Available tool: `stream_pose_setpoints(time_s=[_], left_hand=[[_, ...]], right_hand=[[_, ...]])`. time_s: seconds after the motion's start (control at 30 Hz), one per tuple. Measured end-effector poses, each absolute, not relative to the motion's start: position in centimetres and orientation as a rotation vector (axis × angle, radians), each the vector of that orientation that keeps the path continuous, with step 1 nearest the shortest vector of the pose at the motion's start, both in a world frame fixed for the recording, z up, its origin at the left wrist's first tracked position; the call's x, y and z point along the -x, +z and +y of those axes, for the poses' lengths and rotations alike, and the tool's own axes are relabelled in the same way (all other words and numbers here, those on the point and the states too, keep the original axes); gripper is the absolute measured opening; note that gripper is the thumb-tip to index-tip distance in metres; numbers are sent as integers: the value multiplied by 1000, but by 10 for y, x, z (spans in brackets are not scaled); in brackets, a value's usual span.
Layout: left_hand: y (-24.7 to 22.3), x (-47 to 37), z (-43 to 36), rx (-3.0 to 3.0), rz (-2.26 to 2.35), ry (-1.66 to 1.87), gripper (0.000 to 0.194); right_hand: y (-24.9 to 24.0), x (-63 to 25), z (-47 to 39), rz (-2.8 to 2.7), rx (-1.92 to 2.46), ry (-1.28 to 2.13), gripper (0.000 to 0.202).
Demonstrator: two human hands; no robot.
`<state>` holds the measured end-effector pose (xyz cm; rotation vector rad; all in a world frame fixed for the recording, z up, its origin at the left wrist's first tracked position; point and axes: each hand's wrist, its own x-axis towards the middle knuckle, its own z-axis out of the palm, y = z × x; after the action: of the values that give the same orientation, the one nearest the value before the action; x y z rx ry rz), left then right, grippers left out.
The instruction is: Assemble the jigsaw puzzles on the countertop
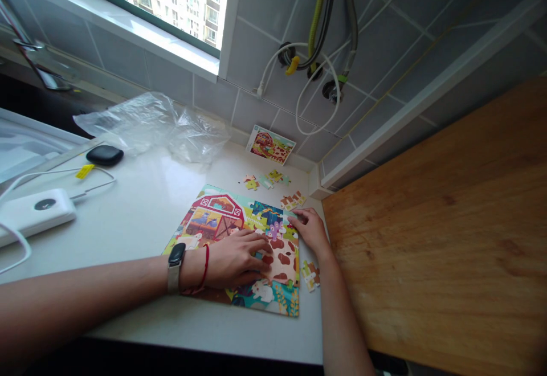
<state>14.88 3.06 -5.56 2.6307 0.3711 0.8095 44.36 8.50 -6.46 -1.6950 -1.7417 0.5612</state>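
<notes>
A farm-scene jigsaw puzzle point(222, 205) lies on the white counter, with a red barn, animals and a brown-spotted cow. My left hand point(239, 256) rests palm down on its middle, fingers spread over the cow, holding nothing. At the puzzle's upper right edge, my right hand point(311, 229) has thumb and fingers closed on a puzzle piece point(291, 215), partly hidden by the fingers. Close by are brown-and-cream loose pieces point(293, 200). More joined pieces point(310, 276) lie between the puzzle and my right forearm.
A picture card point(270, 145) leans on the tiled wall behind several loose pieces point(273, 178). Clear plastic wrapping point(158, 125), a black case point(105, 155) and a white power bank point(38, 213) with a cable are at left. A wooden board point(448, 222) borders the right.
</notes>
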Motion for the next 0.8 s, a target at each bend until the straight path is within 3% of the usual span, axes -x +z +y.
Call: stream_pose_setpoints(time_s=[0.8], left_hand=[[-48,-148,27,-2664,379,784,16]], right_hand=[[-63,-445,83,-1754,1710,544,36]])
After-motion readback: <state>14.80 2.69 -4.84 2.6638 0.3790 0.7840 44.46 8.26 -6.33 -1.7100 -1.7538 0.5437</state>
